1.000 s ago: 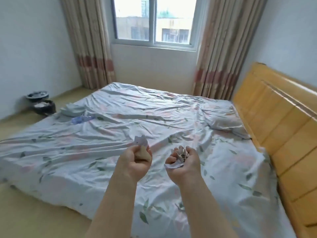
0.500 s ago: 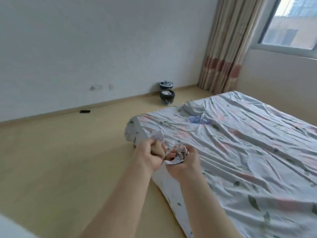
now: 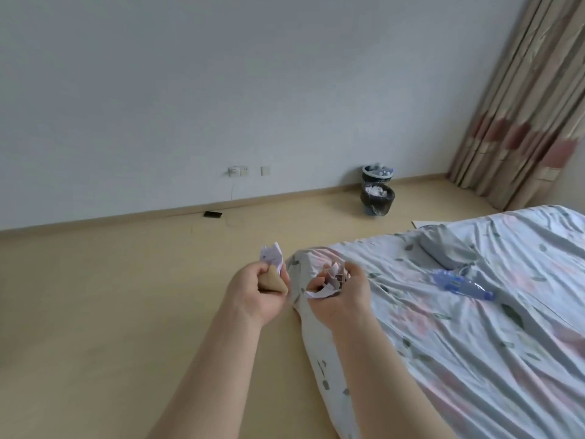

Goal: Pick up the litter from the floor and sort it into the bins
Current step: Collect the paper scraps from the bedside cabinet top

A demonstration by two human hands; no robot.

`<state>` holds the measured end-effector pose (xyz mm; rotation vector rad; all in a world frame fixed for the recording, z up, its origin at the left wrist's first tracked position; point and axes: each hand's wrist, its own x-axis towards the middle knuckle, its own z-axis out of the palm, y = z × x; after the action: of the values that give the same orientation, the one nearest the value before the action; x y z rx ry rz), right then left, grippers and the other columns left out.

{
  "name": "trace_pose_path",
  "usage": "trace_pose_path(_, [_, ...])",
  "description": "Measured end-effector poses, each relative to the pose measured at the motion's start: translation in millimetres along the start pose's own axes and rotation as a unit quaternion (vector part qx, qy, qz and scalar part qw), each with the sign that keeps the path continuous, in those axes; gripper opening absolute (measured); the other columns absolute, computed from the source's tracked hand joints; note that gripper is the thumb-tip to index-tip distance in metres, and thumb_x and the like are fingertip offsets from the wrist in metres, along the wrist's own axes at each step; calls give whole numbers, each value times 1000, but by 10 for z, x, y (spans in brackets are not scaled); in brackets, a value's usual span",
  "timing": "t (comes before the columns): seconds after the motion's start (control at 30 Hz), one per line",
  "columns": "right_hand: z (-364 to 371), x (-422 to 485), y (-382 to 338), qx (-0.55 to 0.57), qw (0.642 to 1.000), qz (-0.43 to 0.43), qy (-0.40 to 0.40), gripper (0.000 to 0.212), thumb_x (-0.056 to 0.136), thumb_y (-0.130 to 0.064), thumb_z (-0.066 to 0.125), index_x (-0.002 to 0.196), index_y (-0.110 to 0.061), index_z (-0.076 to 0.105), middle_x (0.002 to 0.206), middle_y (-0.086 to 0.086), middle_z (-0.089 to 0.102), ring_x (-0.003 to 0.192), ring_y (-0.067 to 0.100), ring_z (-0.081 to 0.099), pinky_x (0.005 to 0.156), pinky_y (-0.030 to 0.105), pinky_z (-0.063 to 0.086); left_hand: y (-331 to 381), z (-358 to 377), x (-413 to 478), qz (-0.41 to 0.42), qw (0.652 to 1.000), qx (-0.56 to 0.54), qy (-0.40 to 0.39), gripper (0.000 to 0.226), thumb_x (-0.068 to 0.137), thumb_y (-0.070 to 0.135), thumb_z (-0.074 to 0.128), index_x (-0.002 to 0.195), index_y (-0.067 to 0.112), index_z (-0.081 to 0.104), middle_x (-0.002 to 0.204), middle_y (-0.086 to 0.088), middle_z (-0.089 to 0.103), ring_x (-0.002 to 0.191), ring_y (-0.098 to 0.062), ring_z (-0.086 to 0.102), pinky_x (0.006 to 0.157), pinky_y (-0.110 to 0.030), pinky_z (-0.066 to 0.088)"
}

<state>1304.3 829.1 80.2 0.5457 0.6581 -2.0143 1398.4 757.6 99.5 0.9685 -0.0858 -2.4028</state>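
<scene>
Clutched a tan scrap (image 3: 273, 282) and crumpled paper (image 3: 271, 256) in the left hand (image 3: 253, 289), paper shreds (image 3: 329, 277) in the right hand (image 3: 340, 299), beside the bed (image 3: 474, 359) corner. Judged this load picked up but unsorted; noted a plastic bottle (image 3: 459, 283) on the bed, and two part-filled bins (image 3: 377, 201) by the far wall (image 3: 190, 90).

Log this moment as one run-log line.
left hand: grips cardboard, torn paper | right hand: grips paper scraps | bins: ahead, not yet reached | bottle: on bed
</scene>
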Motion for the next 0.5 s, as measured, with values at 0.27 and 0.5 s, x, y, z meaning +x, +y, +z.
trace_pose_path(0.27, [1003,1319,222,-34,998,49,2,23,92,-26,47,74,-12,50,70,-1,50,53,11,41,38,10,36,1007,479,1068,54,997,-49,27,24,90,-2,38,102,4,57,104,-9,59,83,-20,57,69,-25,46])
trace_pose_path(0.5, [2051,2599,467,-20,998,56,23,25,92,-27,48,74,-10,52,68,-2,52,53,10,42,38,10,38,2104,1048,2246,35,998,-36,40,19,90,-3,38,95,4,55,97,-9,58,80,-19,56,72,-24,46])
